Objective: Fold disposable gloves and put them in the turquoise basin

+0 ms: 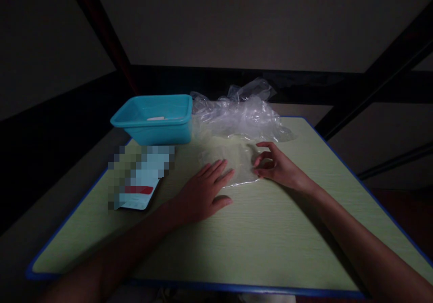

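Note:
A clear, flat plastic bag [241, 161] lies on the table in front of me, its near edge catching the light. My left hand [204, 192] rests flat over the bag's left part, fingers stretched out and thumb apart. At the bag's right edge is my right hand [272, 165], with its thumb and curled fingers closed on the film and the index finger raised. Just behind, a crumpled heap of clear plastic bags [246, 116] spreads across the far side; where the flat bag ends and the heap begins is hard to make out.
A turquoise plastic basket [158, 134] stands at the back left with a small white item [156, 118] inside. Nearer me lies a phone [138, 199], its lit screen partly pixelated. The pale green table [270, 244] has a blue rim, with a wall behind.

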A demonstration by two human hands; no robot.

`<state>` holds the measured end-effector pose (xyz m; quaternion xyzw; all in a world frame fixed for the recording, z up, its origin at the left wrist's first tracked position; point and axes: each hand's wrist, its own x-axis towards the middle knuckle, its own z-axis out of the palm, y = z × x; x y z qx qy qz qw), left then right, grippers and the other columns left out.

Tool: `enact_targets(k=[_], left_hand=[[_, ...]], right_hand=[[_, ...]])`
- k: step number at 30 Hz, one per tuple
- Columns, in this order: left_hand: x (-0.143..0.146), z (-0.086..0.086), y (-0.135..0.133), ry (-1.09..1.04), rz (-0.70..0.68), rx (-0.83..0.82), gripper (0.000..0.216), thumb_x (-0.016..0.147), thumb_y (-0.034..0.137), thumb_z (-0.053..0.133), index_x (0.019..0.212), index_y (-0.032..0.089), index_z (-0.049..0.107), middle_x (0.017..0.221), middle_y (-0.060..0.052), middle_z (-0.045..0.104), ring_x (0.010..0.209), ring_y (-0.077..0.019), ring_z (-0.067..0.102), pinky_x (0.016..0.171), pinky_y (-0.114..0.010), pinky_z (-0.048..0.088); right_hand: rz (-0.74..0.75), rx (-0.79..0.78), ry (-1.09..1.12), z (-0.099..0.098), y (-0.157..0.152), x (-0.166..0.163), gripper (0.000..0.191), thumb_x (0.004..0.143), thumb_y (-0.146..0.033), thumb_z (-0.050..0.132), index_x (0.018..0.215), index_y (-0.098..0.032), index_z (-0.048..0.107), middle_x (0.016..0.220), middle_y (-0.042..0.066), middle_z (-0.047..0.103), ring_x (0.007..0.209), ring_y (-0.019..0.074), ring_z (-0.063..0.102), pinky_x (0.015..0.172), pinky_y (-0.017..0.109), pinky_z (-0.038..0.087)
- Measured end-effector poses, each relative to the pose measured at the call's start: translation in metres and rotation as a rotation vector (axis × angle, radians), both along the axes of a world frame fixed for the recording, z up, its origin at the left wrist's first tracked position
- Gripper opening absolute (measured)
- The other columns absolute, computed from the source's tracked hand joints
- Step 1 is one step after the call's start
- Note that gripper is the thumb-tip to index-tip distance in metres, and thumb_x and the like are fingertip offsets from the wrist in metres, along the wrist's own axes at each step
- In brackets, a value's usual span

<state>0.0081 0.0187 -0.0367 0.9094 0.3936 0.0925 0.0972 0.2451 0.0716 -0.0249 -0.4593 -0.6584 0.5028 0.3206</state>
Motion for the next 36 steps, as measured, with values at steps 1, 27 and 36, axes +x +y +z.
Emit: enact_targets(k=[1,27,36], left_hand=[[0.000,0.000,0.000,0.005,0.001,-0.002,0.060,0.086,0.038,0.051,0.138,0.014,0.033,0.149,-0.019,0.023,0.138,-0.0290,0.018,0.109,-0.047,0.023],[-0.016,0.001,-0.013,-0.020,-0.213,-0.096,0.075,0.088,0.052,0.042,0.142,0.006,0.018,0.149,-0.021,0.018,0.139,-0.0261,0.014,0.112,-0.042,0.020],[-0.015,0.000,-0.013,0.015,-0.202,-0.095,0.076,0.087,0.052,0.044,0.142,0.006,0.020,0.149,-0.020,0.019,0.139,-0.0261,0.016,0.112,-0.042,0.020]], right_hand=[[-0.002,0.012,-0.015,0.000,0.000,0.000,0.059,0.059,-0.026,0.068,0.107,-0.025,0.032,0.076,-0.006,0.050,0.052,0.0092,0.050,0.047,0.024,0.042],[0.485,0.738,-0.774,-0.009,-0.068,0.000,0.067,0.093,-0.049,0.032,0.142,-0.005,0.023,0.147,0.019,0.026,0.137,0.0246,0.022,0.109,0.051,0.024],[0.481,0.734,-0.836,-0.009,-0.067,-0.002,0.068,0.092,-0.052,0.030,0.142,-0.006,0.024,0.146,0.018,0.026,0.137,0.0235,0.021,0.109,0.050,0.023]])
